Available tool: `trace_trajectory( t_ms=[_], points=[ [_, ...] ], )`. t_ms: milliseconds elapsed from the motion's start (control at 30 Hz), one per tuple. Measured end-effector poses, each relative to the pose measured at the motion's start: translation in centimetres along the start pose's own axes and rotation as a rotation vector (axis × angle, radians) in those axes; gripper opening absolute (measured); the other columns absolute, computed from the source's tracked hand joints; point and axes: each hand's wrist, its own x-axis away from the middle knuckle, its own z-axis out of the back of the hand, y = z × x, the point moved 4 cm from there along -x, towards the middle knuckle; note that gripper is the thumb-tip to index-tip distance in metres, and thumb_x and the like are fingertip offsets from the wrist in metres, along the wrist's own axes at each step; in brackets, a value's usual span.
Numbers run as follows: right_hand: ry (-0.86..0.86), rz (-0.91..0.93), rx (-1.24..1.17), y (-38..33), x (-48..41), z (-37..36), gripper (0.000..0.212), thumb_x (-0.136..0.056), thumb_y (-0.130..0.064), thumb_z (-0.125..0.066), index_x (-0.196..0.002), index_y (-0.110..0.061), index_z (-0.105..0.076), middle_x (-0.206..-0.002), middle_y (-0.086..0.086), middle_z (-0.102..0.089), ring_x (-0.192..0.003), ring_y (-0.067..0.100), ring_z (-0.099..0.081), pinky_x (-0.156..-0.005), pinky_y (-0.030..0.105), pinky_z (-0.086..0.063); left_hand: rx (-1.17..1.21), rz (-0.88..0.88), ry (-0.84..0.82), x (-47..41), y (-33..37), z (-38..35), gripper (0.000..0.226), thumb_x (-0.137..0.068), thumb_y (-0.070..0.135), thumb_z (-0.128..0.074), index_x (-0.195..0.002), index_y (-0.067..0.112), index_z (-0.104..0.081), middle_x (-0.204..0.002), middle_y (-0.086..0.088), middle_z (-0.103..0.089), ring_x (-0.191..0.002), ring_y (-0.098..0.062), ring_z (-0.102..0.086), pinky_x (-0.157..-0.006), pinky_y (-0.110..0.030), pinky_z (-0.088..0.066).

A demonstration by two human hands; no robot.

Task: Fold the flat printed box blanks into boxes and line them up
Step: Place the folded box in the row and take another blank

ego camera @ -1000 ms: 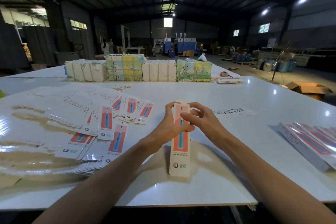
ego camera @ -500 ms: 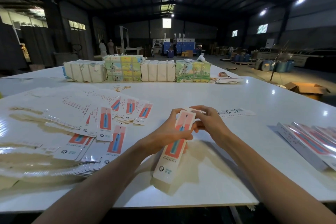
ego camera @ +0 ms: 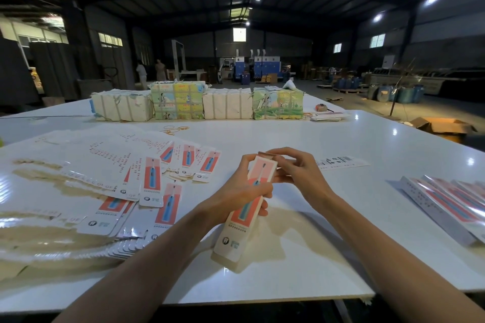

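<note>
A long narrow printed box, white with a red panel and a blue toothbrush picture, tilts above the white table, its lower end towards me. My left hand grips its upper half from the left. My right hand pinches the flap at the box's far end. A spread pile of flat printed blanks lies to the left. Folded boxes lie side by side at the right edge.
Wrapped paper bundles stand in a row across the far side of the table. A single strip of card lies beyond my right hand. Rubber bands lie near the bundles. Two people stand far back in the hall.
The box has tipped from upright in front of me to a slant, its lower end swinging left and towards me. My right hand has moved to the far end flap.
</note>
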Motion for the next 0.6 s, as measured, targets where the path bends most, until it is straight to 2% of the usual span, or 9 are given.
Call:
trace_trajectory(
  t_ms=[67, 100, 300, 433, 600],
  points=[
    [0.013, -0.058, -0.060, -0.1, 0.0, -0.1, 0.028, -0.108, -0.028, -0.060, -0.111, -0.007, -0.077, -0.105, 0.013, -0.081, -0.092, 0.035, -0.079, -0.073, 0.035, -0.065, -0.028, 0.001, -0.015, 0.2, 0.1, 0.0, 0.075, -0.081, 0.029, -0.080, -0.103, 0.083, -0.033, -0.107, 0.005, -0.066, -0.076, -0.020, -0.080, -0.059, -0.028, -0.061],
    [0.024, -0.085, -0.072, -0.1, -0.1, 0.0, 0.028, -0.107, -0.028, -0.062, -0.110, -0.004, -0.076, -0.104, 0.015, -0.080, -0.090, 0.037, -0.079, -0.073, 0.037, -0.065, -0.043, 0.001, -0.033, 0.3, 0.1, -0.1, 0.075, -0.080, 0.030, -0.080, -0.104, 0.083, -0.032, -0.109, 0.005, -0.064, -0.077, -0.018, -0.079, -0.059, -0.027, -0.061],
    [0.048, -0.183, -0.123, 0.1, 0.0, 0.6, 0.014, -0.101, -0.012, -0.070, -0.110, -0.003, -0.076, -0.097, 0.023, -0.079, -0.085, 0.038, -0.079, -0.072, 0.041, -0.066, -0.048, -0.007, -0.064, 0.4, 0.3, -0.3, 0.084, -0.077, 0.023, -0.082, -0.123, 0.070, -0.029, -0.119, -0.002, -0.058, -0.076, -0.026, -0.079, -0.062, -0.032, -0.062],
    [0.060, -0.195, -0.111, 0.0, -0.1, 0.8, 0.011, -0.100, -0.005, -0.067, -0.106, -0.003, -0.076, -0.095, 0.020, -0.079, -0.086, 0.036, -0.079, -0.071, 0.040, -0.066, -0.042, -0.027, -0.058, 0.1, 0.4, -0.2, 0.092, -0.076, 0.021, -0.083, -0.127, 0.071, -0.025, -0.119, -0.003, -0.058, -0.074, -0.028, -0.079, -0.059, -0.033, -0.062],
    [0.047, -0.202, -0.096, 0.2, -0.3, 1.0, 0.012, -0.097, 0.000, -0.066, -0.101, -0.001, -0.077, -0.096, 0.023, -0.078, -0.085, 0.037, -0.079, -0.069, 0.039, -0.066, -0.053, -0.038, -0.048, 0.0, 0.2, -0.4, 0.095, -0.072, 0.027, -0.085, -0.130, 0.073, -0.024, -0.117, -0.006, -0.060, -0.073, -0.032, -0.079, -0.059, -0.035, -0.063]
  ],
)
